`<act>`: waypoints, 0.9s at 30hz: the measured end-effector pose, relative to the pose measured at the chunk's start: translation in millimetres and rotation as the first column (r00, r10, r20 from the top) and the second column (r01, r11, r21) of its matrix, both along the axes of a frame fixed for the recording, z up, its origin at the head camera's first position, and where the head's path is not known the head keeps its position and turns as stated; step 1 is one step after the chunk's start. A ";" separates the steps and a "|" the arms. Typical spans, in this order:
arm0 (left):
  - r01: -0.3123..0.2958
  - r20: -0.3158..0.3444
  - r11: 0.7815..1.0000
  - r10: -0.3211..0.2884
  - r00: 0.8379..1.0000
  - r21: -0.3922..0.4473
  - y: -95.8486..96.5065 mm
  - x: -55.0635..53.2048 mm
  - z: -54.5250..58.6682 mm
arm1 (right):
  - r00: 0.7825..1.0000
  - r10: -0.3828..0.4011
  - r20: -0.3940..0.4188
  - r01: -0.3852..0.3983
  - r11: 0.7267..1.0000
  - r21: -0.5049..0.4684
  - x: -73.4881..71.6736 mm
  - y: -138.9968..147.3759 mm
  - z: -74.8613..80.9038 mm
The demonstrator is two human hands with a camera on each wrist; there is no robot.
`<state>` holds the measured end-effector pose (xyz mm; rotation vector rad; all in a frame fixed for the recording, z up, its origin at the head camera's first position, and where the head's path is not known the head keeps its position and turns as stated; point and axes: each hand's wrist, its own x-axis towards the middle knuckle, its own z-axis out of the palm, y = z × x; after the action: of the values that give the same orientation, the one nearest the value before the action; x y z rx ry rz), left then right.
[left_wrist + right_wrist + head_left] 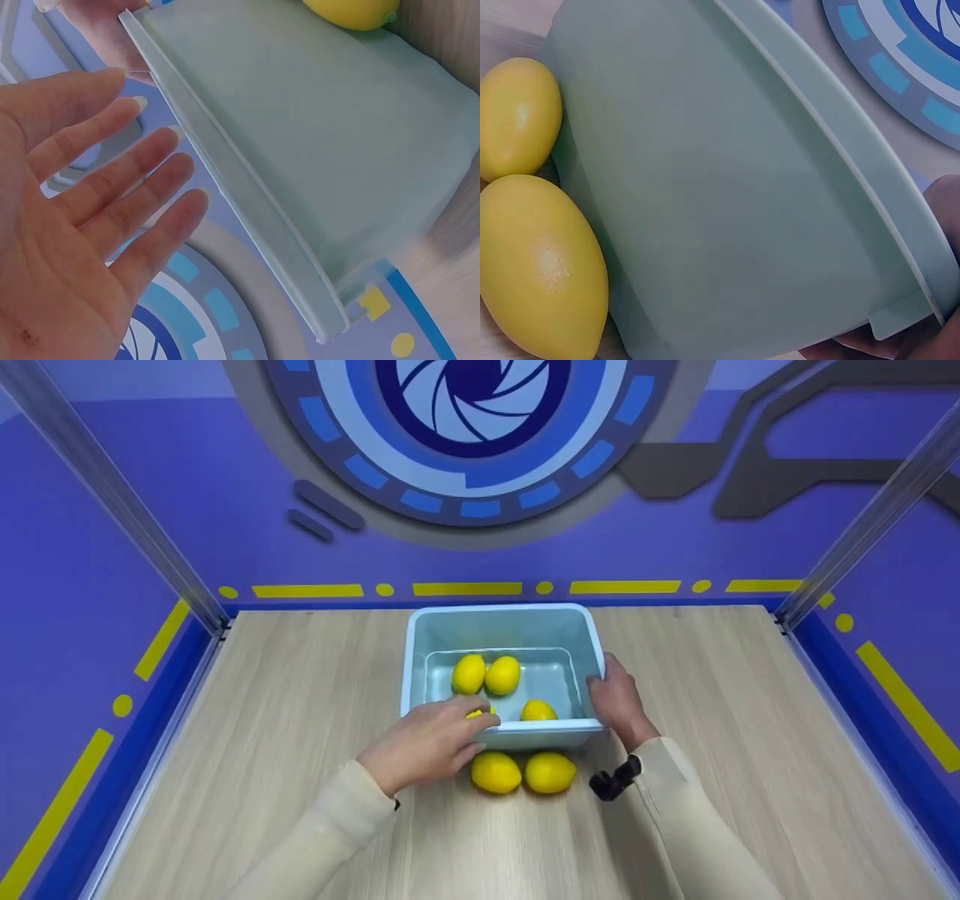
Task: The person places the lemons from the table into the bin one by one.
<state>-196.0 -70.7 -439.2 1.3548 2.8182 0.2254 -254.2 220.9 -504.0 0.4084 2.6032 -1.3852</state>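
Observation:
A pale blue-green plastic bin (pixel 480 630) stands on the table with several lemons inside. Two of these lemons, a left one (pixel 469 674) and a right one (pixel 502 676), lie side by side; another lemon (pixel 538 710) shows behind the near wall. My left hand (pixel 427 739) is over the bin's near left corner and mostly covers one more lemon. Its fingers look spread and loosely extended in the left wrist view. On the right side, my right hand (pixel 621 701) grips the bin's rim. In front of the bin lie two lemons, one left (pixel 496 772) and one right (pixel 550 772).
The wooden tabletop (pixel 300 682) extends on both sides of the bin. Behind it rises a purple printed back panel (pixel 480 559), with side panels at left (pixel 67 607) and right (pixel 915 622). A black device (pixel 615 780) sits at the right cuff.

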 end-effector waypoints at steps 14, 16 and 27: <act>0.001 0.044 1.000 0.000 0.999 -0.011 3.2 6.1 -0.4 | 1.000 -0.005 0.008 0.005 1.000 0.002 0.3 -0.6 0.2; 0.007 0.035 1.000 -0.007 0.999 -0.005 3.5 7.2 -0.4 | 1.000 -0.004 0.001 0.004 1.000 0.006 0.4 -0.5 0.2; 0.034 -0.007 0.999 -0.034 0.999 0.021 3.8 13.2 -1.8 | 1.000 -0.013 -0.010 0.014 1.000 0.016 0.5 -1.0 -1.3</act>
<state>-182.8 -66.9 -441.1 1.4094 2.8031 0.2509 -253.6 220.0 -505.3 0.4232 2.6264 -1.3745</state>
